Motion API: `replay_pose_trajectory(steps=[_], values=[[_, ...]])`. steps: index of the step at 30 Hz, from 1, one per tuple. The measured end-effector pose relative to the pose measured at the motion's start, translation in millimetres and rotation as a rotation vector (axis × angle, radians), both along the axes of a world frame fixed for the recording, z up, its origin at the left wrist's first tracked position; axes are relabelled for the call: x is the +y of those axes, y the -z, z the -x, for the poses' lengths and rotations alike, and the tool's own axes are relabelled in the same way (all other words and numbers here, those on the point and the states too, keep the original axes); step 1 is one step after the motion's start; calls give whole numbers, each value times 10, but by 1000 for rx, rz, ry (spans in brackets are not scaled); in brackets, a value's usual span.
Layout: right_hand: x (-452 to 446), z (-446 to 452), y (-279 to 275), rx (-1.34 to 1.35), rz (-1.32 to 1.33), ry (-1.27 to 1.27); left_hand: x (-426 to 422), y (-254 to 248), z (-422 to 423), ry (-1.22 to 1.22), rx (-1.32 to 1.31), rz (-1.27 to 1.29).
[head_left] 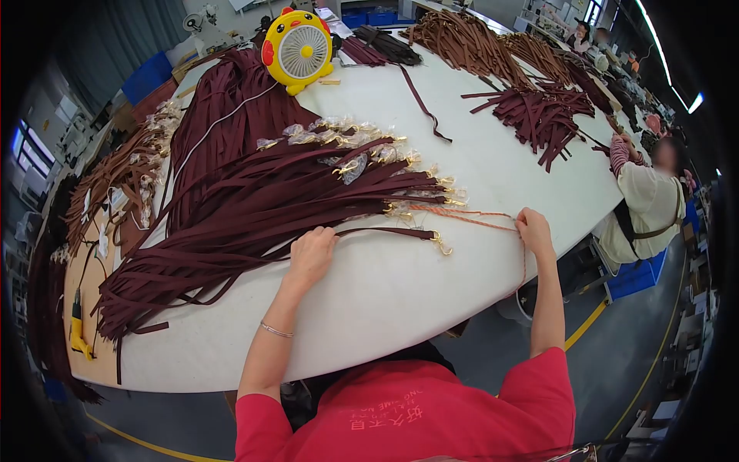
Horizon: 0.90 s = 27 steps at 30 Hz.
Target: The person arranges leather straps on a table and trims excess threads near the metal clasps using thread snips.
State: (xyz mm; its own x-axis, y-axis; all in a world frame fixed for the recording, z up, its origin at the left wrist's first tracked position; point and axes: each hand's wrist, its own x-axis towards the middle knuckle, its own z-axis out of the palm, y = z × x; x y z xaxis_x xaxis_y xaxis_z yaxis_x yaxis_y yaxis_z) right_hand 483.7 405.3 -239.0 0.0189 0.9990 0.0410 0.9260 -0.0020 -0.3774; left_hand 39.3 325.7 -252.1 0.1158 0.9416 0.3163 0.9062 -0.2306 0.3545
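My right hand point(533, 229), at the table's right front edge, pinches an orange-red cord point(469, 215). The cord runs left to the gold clasps of the strap pile, and one end hangs over the edge. My left hand point(313, 254) lies with curled fingers on a single dark maroon strap point(377, 230), whose gold hook point(441, 245) points right. Behind it spreads a big pile of maroon straps point(254, 200) with clear plastic wrapping around many clasps.
A yellow chick-shaped fan point(299, 51) stands behind the pile on the white table point(385, 308). Brown straps point(462, 42) and short maroon pieces point(539, 115) lie farther back. A yellow tool point(79, 335) lies at left. Another person point(650, 196) is at the right edge.
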Motion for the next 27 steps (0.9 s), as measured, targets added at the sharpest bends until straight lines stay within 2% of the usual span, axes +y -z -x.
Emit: replay_pose_trajectory(steps=[2, 3, 5, 6, 8, 9, 11, 12, 14, 17, 22, 27], values=[[-54, 89, -50, -217, -407, -64, -71, -32, 11, 0, 37, -2], [-75, 203, -125, -218, -409, -70, -133, -48, 20, -6, 34, -3], [-117, 500, -229, 14, -390, -331, -277, -57, 13, 17, 81, -35], [-139, 672, -209, 19, -379, -343, -330, -45, -10, 5, 82, -23], [-149, 938, -165, -175, -367, -492, -421, -26, -35, -4, 67, -128], [-129, 942, -136, -164, -353, -509, -436, -3, -31, -13, 51, -132], [-103, 899, -34, -265, -251, -387, -454, 48, -2, -32, -21, -146], [-131, 819, 51, -262, -232, -406, -461, 66, 18, -31, -25, -154], [-113, 530, 155, -68, -249, -504, -469, 116, 33, -33, -43, -158], [-152, 82, 147, -6, -233, -475, -450, 138, 50, -33, -57, -162], [32, -292, 151, -50, -271, -424, -467, 134, 56, -39, -63, -152], [18, -219, 126, -115, -255, -332, -368, 37, 12, -51, -114, -155]])
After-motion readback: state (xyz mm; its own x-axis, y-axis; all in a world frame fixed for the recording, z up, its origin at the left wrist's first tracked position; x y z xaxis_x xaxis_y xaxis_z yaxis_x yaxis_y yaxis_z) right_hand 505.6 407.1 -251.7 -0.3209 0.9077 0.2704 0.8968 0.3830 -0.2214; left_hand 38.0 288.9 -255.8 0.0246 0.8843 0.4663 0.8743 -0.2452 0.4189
